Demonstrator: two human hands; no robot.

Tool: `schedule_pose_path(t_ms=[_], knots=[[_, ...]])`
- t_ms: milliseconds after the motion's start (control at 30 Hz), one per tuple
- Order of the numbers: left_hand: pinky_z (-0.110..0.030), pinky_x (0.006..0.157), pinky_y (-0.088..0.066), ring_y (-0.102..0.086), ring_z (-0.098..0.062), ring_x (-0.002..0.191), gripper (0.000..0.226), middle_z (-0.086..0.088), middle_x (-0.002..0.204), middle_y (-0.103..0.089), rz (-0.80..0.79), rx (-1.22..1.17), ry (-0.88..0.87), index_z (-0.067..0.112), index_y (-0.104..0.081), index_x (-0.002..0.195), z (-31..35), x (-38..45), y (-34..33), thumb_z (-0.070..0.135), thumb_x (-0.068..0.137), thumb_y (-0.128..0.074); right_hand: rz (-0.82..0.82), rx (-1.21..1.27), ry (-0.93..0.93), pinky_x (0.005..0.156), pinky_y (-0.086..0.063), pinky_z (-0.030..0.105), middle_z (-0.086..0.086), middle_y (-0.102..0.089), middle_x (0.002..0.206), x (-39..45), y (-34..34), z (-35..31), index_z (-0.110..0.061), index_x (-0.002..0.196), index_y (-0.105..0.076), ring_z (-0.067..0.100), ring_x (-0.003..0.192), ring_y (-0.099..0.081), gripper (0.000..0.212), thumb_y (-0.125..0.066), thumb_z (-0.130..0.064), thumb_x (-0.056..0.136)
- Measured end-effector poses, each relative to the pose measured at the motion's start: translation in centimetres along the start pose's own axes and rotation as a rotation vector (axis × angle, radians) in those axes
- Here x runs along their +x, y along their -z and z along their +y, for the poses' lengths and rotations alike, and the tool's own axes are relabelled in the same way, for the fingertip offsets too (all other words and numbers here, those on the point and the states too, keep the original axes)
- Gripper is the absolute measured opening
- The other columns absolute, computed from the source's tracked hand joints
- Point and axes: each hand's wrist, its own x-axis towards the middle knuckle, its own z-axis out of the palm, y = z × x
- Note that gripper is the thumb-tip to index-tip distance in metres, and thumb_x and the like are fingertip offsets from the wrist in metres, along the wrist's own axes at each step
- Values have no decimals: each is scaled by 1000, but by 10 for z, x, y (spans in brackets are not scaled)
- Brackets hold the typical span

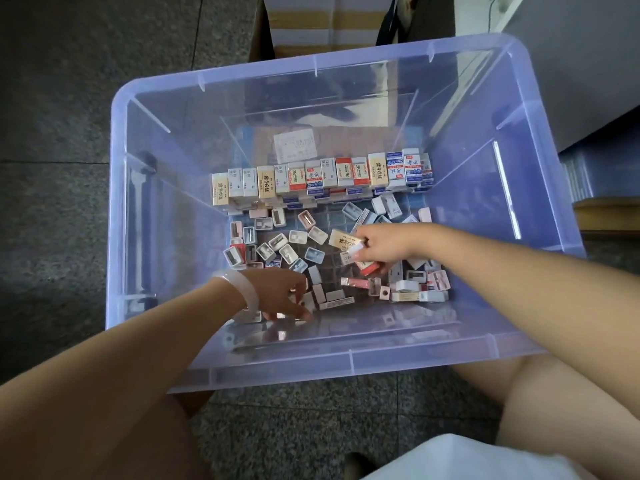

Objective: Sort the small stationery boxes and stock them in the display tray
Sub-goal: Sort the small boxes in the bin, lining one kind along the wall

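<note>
Clear bluish plastic bin (540,209) sits on the speckled stone floor (62,98), cardboard cartons (322,22) just behind it. Inside, along the far side of the bottom, a row of small eraser boxes (322,174) stands upright, side by side. Nearer, a loose scatter of small sharpeners and boxes (277,244) covers the bottom. Right hand (384,245), grip closed, fingers pinching a cream eraser box (344,240) lifted above the scatter. Left hand (280,292), pale bangle (242,292) at the wrist, reaches into the near pieces; fingers curled down among them, hold unclear.
</note>
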Motion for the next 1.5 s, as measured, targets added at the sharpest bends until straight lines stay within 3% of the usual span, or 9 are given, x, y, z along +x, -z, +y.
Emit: schedule_pose_path(t_ms=[100,233,367,567,767,967,1200,1367,1500], knots=[[-20,52,-48,-59,-10,60,23,3,89,-58,77,-121,12,18,-43,94,3,-5,10,17,88,-65,39,46,-24,63,-53,26,7,-57,92,2,-2,0,-5,120,-42,14,70,-61,25,-46,-17,98],[-26,63,-50,-56,-16,73,21,-2,90,-55,224,61,-60,12,-44,106,21,4,21,1,89,-51,167,58,-9,53,-46,21,4,-59,80,0,6,-5,-7,115,-42,11,61,-58,22,-45,-21,98],[-29,82,-50,-58,-17,92,36,-3,110,-62,295,305,-308,15,-53,126,55,23,18,22,92,-59,350,19,0,45,-44,17,3,-58,90,-5,20,-5,-7,120,-44,9,60,-56,28,-48,-23,97],[-30,71,-49,-64,-25,90,28,-6,108,-64,374,709,-261,11,-57,117,78,49,-3,27,99,-43,454,43,49,56,-50,25,12,-57,118,-3,23,-1,-4,122,-47,16,73,-61,32,-50,-21,95],[-18,58,-52,-58,-9,63,24,0,80,-62,581,-158,-138,7,-62,100,54,16,33,29,95,-54,468,7,103,52,-33,22,-3,-54,86,5,20,-1,-16,103,-56,5,67,-49,16,-55,-28,93],[-18,42,-44,-48,-13,55,14,-8,80,-55,600,-1324,56,1,-60,101,29,-27,58,11,96,-52,479,138,241,73,-54,30,2,-66,98,-4,24,-23,-16,104,-61,14,84,-64,14,-54,-22,93],[-25,55,-52,-51,-13,63,16,-8,90,-58,774,-1707,45,2,-57,109,23,-51,49,4,93,-54,508,365,325,67,-53,27,8,-69,101,0,18,-81,-16,108,-59,15,77,-64,16,-53,-22,94],[-17,50,-48,-45,-2,36,10,-6,85,-58,837,-1710,-7,3,-60,101,26,-93,47,4,92,-56,536,374,294,78,-50,31,2,-66,107,28,-8,-119,-16,115,-58,17,89,-65,27,-56,-29,92],[-17,45,-47,-49,-9,48,11,-3,73,-60,856,-1625,-46,5,-63,99,23,-124,37,3,90,-59,468,578,290,55,-47,17,7,-63,109,51,-34,-140,-15,118,-56,10,70,-60,26,-56,-21,93]])
